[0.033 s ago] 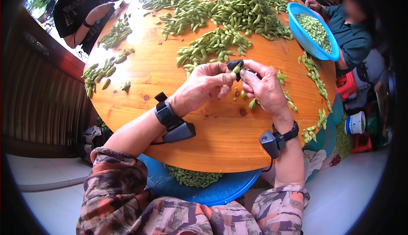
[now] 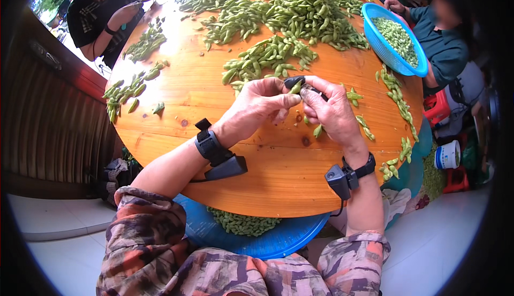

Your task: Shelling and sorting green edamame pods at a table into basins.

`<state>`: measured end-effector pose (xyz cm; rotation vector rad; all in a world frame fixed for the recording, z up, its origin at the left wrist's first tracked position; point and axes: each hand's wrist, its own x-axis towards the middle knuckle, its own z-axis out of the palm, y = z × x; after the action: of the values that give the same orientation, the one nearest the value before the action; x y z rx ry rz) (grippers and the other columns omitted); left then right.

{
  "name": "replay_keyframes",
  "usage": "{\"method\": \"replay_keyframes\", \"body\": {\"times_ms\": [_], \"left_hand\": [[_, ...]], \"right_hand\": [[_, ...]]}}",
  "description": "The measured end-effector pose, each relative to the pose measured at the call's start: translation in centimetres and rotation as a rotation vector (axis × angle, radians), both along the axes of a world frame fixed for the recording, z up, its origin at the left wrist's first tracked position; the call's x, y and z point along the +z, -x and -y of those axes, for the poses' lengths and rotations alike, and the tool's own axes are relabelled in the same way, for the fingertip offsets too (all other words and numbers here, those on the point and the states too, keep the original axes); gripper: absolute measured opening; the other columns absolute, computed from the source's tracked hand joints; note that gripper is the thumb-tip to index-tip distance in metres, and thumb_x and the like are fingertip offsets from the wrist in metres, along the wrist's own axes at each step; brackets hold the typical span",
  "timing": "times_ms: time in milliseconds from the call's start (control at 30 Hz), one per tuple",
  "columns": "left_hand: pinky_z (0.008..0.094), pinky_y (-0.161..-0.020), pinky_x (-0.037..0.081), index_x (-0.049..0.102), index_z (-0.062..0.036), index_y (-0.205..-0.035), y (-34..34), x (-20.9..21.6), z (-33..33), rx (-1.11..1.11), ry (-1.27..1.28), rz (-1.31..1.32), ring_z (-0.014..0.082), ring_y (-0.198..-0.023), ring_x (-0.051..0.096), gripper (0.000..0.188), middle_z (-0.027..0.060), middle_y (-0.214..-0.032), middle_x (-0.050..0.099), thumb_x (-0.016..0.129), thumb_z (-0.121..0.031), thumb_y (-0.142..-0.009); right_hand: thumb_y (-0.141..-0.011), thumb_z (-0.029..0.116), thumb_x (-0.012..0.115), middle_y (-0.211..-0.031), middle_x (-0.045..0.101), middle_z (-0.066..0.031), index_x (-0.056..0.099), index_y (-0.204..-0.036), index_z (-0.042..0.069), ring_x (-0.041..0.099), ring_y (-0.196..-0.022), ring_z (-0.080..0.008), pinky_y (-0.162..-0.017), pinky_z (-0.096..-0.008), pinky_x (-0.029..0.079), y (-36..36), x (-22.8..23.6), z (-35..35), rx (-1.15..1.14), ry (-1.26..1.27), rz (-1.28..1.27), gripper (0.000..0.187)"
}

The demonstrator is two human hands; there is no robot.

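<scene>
In front of me, both hands meet over the wooden table (image 2: 257, 173). My left hand (image 2: 262, 106) is closed, thumb and fingers pinching a green soybean pod (image 2: 295, 87). My right hand (image 2: 331, 108) is closed around a small black tool (image 2: 317, 91), whose exact kind I cannot make out. It meets the pod's right end. A shiny black piece (image 2: 293, 80) lies just above the pod at the fingertips; whether it belongs to the tool is unclear. Just beyond my hands lies a small heap of pods (image 2: 267, 60), and single pods (image 2: 318, 131) lie below my right hand.
A big pod pile (image 2: 300, 6) covers the far table. At the right, a blue basket (image 2: 383, 39) of shelled beans stands near a person (image 2: 441, 47). Another person (image 2: 104, 17) works at the far left. Below the table edge is a blue basin (image 2: 292, 242) with beans.
The pod and the black piece above it have tilted slightly between my fingertips. My right hand has shifted a little; both hands keep their grip.
</scene>
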<state>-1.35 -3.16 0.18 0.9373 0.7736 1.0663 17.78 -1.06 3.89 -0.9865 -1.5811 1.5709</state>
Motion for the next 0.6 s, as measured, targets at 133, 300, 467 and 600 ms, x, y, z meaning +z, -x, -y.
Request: {"method": "replay_keyframes", "body": {"times_ms": [133, 300, 467, 600], "left_hand": [[0.0186, -0.045, 0.039, 0.066, -0.0055, -0.089, -0.3, -0.3, 0.1, 0.19, -0.153, -0.357, 0.0024, -0.052, 0.054, 0.012, -0.0026, -0.064, 0.06, 0.071, -0.016, -0.092], [0.0187, -0.045, 0.041, 0.067, -0.001, -0.092, 0.0, 0.4, 0.3, 0.2, -0.239, -0.594, 0.0028, -0.054, 0.057, 0.016, -0.0007, -0.066, 0.062, 0.063, -0.016, -0.097], [0.0197, -0.046, 0.044, 0.066, 0.0001, -0.097, 0.6, 0.7, -0.1, 0.083, -0.068, -0.445, 0.0066, -0.053, 0.059, 0.021, 0.0032, -0.071, 0.067, 0.057, -0.019, -0.1], [0.0213, -0.046, 0.045, 0.064, -0.0016, -0.102, 1.0, 0.6, -0.3, -0.002, 0.129, -0.17, 0.01, -0.055, 0.061, 0.023, 0.0053, -0.075, 0.068, 0.054, -0.022, -0.102]], "right_hand": [[-0.097, 0.01, 0.054, -0.072, 0.054, 0.0043, 0.065, -0.113, -0.001, 0.049, -0.06, -0.0021, -0.051, -0.0201, 0.042, 0.8, -0.8, 0.3, -0.023, -0.019, 0.008, 0.022], [-0.096, 0.005, 0.055, -0.082, 0.055, 0.0001, 0.065, -0.109, -0.004, 0.052, -0.063, -0.0042, -0.053, -0.0214, 0.043, 1.4, -1.5, 0.6, -0.113, -0.057, -0.006, 0.019], [-0.095, 0.003, 0.055, -0.084, 0.055, -0.0011, 0.065, -0.106, -0.004, 0.053, -0.064, -0.0052, -0.053, -0.0221, 0.043, 1.5, -2.1, 0.4, -0.125, -0.073, 0.015, 0.017], [-0.095, 0.004, 0.055, -0.083, 0.056, -0.0003, 0.065, -0.105, -0.004, 0.051, -0.062, -0.0042, -0.052, -0.0214, 0.042, 1.7, -2.4, 0.5, -0.139, -0.118, 0.047, 0.016]]}}
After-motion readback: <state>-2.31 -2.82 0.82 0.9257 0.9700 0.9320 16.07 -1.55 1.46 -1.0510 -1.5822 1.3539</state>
